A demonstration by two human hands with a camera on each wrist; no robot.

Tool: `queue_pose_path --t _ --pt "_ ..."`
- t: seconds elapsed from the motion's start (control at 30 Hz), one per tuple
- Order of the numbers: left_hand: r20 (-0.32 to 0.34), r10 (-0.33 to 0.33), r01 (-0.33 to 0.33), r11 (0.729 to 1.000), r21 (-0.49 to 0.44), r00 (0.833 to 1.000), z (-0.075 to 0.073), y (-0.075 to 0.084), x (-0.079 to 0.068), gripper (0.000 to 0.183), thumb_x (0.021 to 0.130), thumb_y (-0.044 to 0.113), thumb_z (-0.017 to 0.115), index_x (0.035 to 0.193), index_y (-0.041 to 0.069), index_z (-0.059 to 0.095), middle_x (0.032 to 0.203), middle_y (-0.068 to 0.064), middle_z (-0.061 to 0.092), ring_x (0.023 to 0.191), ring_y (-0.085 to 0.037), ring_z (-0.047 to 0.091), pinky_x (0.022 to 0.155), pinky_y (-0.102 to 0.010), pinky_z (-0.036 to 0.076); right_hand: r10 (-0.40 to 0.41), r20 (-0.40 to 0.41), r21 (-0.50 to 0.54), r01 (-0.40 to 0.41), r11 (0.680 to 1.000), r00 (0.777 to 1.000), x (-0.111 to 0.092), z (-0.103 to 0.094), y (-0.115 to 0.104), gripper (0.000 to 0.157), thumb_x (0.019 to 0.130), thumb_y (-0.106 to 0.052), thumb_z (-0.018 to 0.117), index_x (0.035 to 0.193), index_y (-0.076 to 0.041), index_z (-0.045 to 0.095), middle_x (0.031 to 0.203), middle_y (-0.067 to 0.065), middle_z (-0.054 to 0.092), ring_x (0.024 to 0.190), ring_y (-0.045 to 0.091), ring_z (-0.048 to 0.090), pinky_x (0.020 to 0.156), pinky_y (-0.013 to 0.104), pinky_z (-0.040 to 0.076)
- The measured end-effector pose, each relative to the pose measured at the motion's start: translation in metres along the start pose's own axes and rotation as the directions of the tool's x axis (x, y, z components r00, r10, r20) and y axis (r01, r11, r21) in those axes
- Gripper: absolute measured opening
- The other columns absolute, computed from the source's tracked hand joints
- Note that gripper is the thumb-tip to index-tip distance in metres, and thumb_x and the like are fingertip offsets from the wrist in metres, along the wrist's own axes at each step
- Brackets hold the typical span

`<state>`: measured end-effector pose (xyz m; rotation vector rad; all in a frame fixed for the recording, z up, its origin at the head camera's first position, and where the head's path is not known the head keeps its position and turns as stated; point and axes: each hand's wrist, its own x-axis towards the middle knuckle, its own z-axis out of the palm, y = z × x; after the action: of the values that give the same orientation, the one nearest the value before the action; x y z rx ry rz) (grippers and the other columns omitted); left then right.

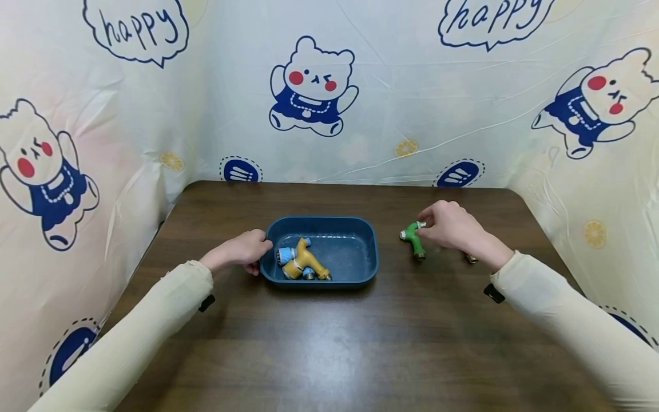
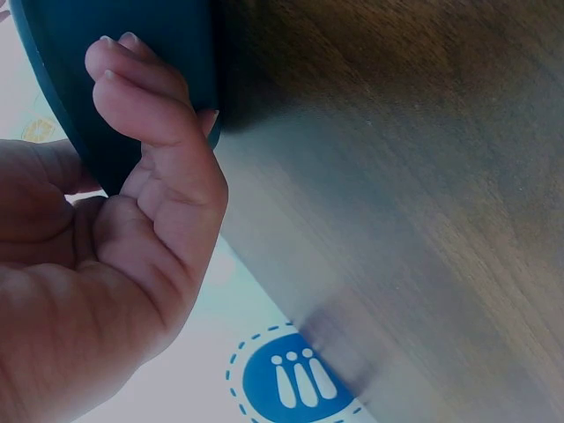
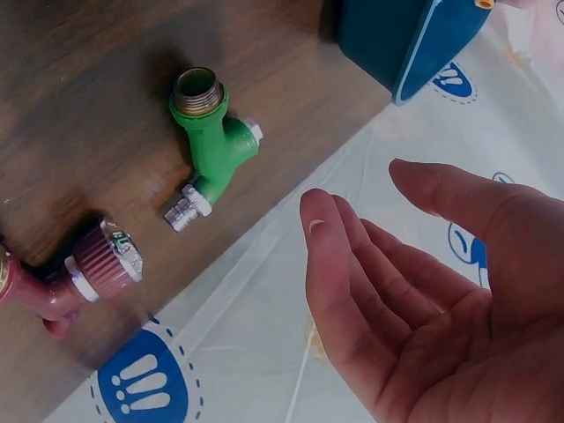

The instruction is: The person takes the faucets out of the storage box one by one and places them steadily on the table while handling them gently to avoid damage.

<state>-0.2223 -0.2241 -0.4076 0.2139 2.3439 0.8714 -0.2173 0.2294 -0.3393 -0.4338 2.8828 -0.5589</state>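
My left hand (image 1: pixel 242 250) grips the left rim of a dark blue tray (image 1: pixel 355 277), thumb and fingers on its wall (image 2: pixel 167 88). Inside the tray, at its left, lies a yellow Y-shaped tap fitting (image 1: pixel 307 258) with blue parts (image 1: pixel 286 255) around it. My right hand (image 1: pixel 453 224) hovers over a green Y-shaped tap fitting (image 1: pixel 413 237). In the right wrist view thumb and fingers stand apart, and the green fitting (image 3: pixel 211 150) lies on the table with its threaded end visible. A dark red fitting with a ribbed knob (image 3: pixel 104 263) lies nearby, mostly hidden by my hand in the head view.
The brown wooden table (image 1: pixel 319 343) carries the tray left of centre and the loose fittings to its right. A pale printed curtain (image 1: pixel 401 103) with bear drawings encloses the table's back and sides.
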Motion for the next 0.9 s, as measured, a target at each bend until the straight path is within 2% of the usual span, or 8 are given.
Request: queue_pose_path --t 0.1,0.17,0.3,0.33,0.4,0.63,0.77,0.9 --pt "-0.013 -0.016 0.016 1.000 0.006 1.000 0.001 0.007 -0.006 0.028 0.112 0.014 0.039 0.119 -0.010 0.052 0.083 -0.019 0.064 0.059 -0.022 0.068 0.059 -0.035 0.063 -0.015 -0.005 -0.004 0.015 1.000 1.000 0.000 0.001 -0.002 0.036 0.093 -0.022 0.079 0.119 0.003 0.076 0.099 0.013 0.078 0.090 0.027 0.075 0.079 0.053 0.060" --pt "0.002 0.054 -0.054 0.998 -0.010 0.999 -0.001 -0.024 0.017 0.032 0.114 0.021 0.039 0.120 -0.007 0.053 0.083 -0.016 0.064 0.058 -0.019 0.067 0.056 -0.033 0.061 -0.024 -0.007 -0.003 0.024 1.000 1.000 0.000 0.002 -0.003 0.035 0.093 -0.021 0.079 0.119 0.002 0.076 0.099 0.012 0.079 0.091 0.027 0.075 0.080 0.053 0.060" --pt "-0.001 0.062 -0.062 0.998 -0.004 0.998 -0.001 -0.026 0.018 0.033 0.114 0.021 0.039 0.118 -0.008 0.053 0.082 -0.016 0.063 0.058 -0.021 0.068 0.056 -0.033 0.061 -0.025 -0.007 0.005 0.025 1.000 1.000 0.000 0.002 -0.007 0.036 0.093 -0.021 0.078 0.120 0.002 0.076 0.101 0.013 0.078 0.091 0.027 0.075 0.080 0.053 0.060" --pt "-0.007 0.058 -0.058 0.998 -0.006 0.998 0.000 -0.024 0.017 0.032 0.113 0.021 0.039 0.119 -0.008 0.053 0.082 -0.015 0.063 0.057 -0.020 0.067 0.056 -0.032 0.061 -0.024 -0.006 0.006 0.024 1.000 1.000 0.000 0.002 -0.007 0.036 0.093 -0.022 0.078 0.121 0.002 0.076 0.101 0.013 0.078 0.092 0.026 0.075 0.081 0.053 0.060" --pt "-0.018 -0.007 0.007 1.000 0.013 1.000 0.001 0.005 -0.005 0.029 0.112 0.014 0.039 0.118 -0.012 0.052 0.082 -0.020 0.063 0.060 -0.024 0.069 0.059 -0.036 0.063 -0.019 -0.003 0.006 0.019 1.000 1.000 0.000 0.002 -0.009 0.037 0.093 -0.021 0.078 0.122 0.002 0.075 0.102 0.013 0.078 0.092 0.026 0.075 0.081 0.052 0.060" --pt "0.021 0.048 -0.048 0.999 0.008 0.999 -0.003 -0.046 0.038 0.032 0.112 0.019 0.040 0.117 -0.010 0.051 0.083 -0.020 0.063 0.061 -0.027 0.071 0.057 -0.038 0.063 -0.004 0.018 0.016 0.003 1.000 1.000 0.002 0.005 -0.013 0.036 0.093 -0.021 0.079 0.122 0.001 0.076 0.097 0.010 0.078 0.081 0.022 0.071 0.069 0.044 0.059" --pt "0.016 0.033 -0.033 0.999 0.012 0.999 -0.003 -0.048 0.041 0.032 0.113 0.020 0.041 0.120 -0.009 0.051 0.086 -0.021 0.063 0.062 -0.028 0.071 0.057 -0.039 0.063 -0.002 0.020 0.009 0.001 1.000 1.000 0.004 0.006 -0.016 0.037 0.093 -0.022 0.079 0.122 0.000 0.075 0.095 0.008 0.078 0.079 0.022 0.070 0.071 0.045 0.059" --pt "0.016 0.028 -0.028 1.000 0.007 0.999 -0.002 -0.027 0.022 0.030 0.112 0.017 0.040 0.120 -0.010 0.050 0.085 -0.021 0.064 0.061 -0.026 0.070 0.058 -0.037 0.063 -0.013 0.021 -0.009 0.013 1.000 1.000 0.005 0.008 -0.020 0.037 0.094 -0.024 0.079 0.122 0.000 0.075 0.095 0.007 0.077 0.083 0.023 0.071 0.075 0.048 0.060"
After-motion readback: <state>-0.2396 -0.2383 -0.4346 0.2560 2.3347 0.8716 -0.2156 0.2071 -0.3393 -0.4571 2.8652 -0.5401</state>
